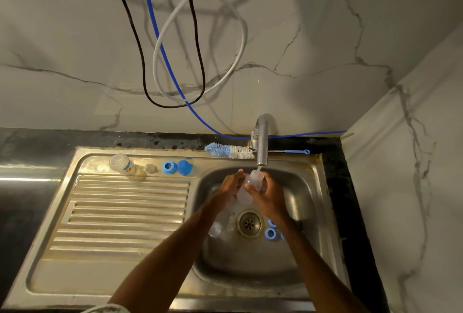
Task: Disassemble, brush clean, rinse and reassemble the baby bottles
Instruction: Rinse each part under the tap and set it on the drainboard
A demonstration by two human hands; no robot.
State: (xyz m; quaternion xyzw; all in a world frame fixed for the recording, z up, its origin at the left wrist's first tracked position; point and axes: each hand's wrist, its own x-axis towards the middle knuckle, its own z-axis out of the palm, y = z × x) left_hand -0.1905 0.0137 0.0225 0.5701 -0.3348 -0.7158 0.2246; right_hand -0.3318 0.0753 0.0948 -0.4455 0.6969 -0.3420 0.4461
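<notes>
Under the tap [261, 142], at 12 o'clock from the drain [249, 223], both hands grip one clear baby bottle [244, 194] over the basin of the steel sink [316, 187]. The left hand [230, 187] curls round its 9 o'clock side, and the right hand [270, 196] wraps it from 3 o'clock, thumb across the front. The bottle's upper end sits just below the spout.

Down in the basin, a blue ring [270, 233] lies at 4 o'clock from the drain, and a clear domed part [215, 229] lies at 9 o'clock.

On the drainboard [125, 212], along its 12 o'clock edge, stand a second bottle [122, 163], a clear teat [151, 168], another blue ring [168, 167] and a blue cap [184, 167], side by side.

A bottle brush [225, 150] with blue and white bristles lies on the rim behind the tap.
</notes>
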